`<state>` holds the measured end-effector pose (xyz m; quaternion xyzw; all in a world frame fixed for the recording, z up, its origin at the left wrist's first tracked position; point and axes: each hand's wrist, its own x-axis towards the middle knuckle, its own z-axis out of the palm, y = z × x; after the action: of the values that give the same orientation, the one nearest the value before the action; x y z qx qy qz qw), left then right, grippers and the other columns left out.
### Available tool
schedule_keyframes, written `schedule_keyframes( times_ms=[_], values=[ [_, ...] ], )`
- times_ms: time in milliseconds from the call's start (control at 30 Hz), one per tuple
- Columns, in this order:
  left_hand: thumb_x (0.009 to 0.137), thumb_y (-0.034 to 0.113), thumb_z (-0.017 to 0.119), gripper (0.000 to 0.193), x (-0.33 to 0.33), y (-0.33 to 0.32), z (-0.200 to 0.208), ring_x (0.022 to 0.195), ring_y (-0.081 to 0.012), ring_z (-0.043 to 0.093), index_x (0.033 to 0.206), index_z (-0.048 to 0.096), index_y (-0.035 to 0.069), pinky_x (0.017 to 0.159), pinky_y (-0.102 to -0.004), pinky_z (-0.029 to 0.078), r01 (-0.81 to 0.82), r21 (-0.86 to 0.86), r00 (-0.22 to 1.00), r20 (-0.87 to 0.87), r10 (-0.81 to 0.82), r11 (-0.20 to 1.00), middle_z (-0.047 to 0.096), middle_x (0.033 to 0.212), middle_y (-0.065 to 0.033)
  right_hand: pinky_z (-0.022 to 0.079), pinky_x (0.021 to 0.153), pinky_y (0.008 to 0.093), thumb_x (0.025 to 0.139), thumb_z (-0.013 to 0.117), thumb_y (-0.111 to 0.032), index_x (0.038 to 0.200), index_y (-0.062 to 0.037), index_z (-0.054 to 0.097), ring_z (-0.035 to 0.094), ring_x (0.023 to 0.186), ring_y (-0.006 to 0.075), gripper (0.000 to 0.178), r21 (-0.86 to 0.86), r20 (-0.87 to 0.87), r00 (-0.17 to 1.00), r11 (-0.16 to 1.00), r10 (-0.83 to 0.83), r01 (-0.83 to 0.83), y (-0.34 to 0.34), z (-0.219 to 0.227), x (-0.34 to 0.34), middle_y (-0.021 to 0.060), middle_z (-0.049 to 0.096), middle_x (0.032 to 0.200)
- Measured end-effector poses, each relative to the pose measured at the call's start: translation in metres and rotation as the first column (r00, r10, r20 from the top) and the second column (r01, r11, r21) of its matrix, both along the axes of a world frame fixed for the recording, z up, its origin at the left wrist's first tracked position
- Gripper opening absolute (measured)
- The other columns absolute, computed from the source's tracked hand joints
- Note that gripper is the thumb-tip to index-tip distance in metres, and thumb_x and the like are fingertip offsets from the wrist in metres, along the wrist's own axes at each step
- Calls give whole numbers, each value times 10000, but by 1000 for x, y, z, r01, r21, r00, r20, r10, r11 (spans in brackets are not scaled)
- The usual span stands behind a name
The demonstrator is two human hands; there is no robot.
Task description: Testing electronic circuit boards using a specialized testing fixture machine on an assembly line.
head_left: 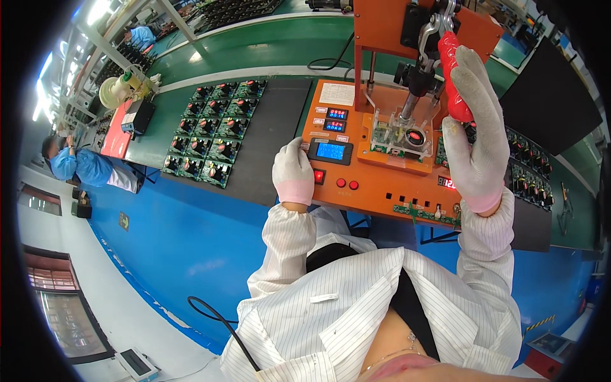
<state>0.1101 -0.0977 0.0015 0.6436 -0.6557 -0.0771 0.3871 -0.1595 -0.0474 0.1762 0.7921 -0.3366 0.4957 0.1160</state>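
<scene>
My left hand (293,172), in a pale glove with a pink cuff, rests on the left edge of an orange test fixture (369,186), beside its blue-lit display (331,151). Nothing shows in its fingers, which lie loosely stretched. At the right, my gloved right hand (478,134) is at the red handle (453,83) of a toggle clamp, its long fingers along the handle and the thumb by its lower end. Under the clamp's dark plunger (417,86), a clear plate (398,130) sits over a green circuit board (415,137) with a round red-and-black part.
Rows of circuit boards (213,127) lie on a dark mat left of the fixture; more boards (531,181) lie at the right. A green board strip (426,215) runs along the fixture's front. A black panel (541,95) stands at right. Another person (79,167) in blue is far left.
</scene>
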Motion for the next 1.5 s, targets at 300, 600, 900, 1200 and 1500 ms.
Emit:
schedule_keyframes(
  times_ms=[300, 600, 900, 1200, 1500],
  values=[
    [989, 147, 482, 265, 0, 1, 2, 1028, -325, 628, 1165, 651, 43, 901, -409, 499, -3, 37, 1000, -13, 3, 999, 672, 1086, -148, 374, 1130, 439, 904, 567, 24, 1409, -78, 519, 408, 1399, 376, 518, -16, -1, 1000, 1000, 2, -2, -1, -1, 0, 166, 462, 1489],
    [975, 117, 514, 234, -2, 3, 4, 1011, -319, 628, 1126, 664, 19, 898, -397, 498, -21, -40, 999, -27, 20, 999, 673, 1074, -143, 379, 1125, 438, 910, 567, 16, 1413, -75, 515, 410, 1397, 376, 514, 3, 0, 1000, 1000, 10, -10, 0, -1, -1, 166, 461, 1490],
    [839, 25, 636, 220, -3, 49, -21, 973, -309, 604, 1055, 680, 20, 872, -420, 480, 165, -437, 985, 33, -167, 884, 666, 1068, -121, 392, 1112, 446, 888, 574, 36, 1409, -76, 521, 420, 1388, 384, 536, 1, 6, 1000, 1000, 31, -31, 0, -1, -2, 171, 466, 1485],
    [805, -1, 632, 265, -9, 62, -25, 983, -275, 578, 1062, 690, 24, 898, -389, 442, 214, -444, 974, 168, -153, 870, 659, 1061, -84, 396, 1108, 440, 880, 577, 40, 1406, -72, 523, 423, 1385, 385, 540, -13, 0, 1000, 1000, 7, -7, -1, 0, -1, 177, 466, 1483],
    [806, 16, 608, 256, -11, 59, -37, 986, -270, 579, 1047, 690, 39, 900, -391, 439, 166, -501, 980, 178, -87, 849, 663, 1082, -79, 390, 1112, 437, 876, 574, 42, 1410, -74, 521, 425, 1386, 379, 549, -16, 21, 999, 1000, 26, -25, -2, -2, 0, 178, 459, 1489]
  ],
)
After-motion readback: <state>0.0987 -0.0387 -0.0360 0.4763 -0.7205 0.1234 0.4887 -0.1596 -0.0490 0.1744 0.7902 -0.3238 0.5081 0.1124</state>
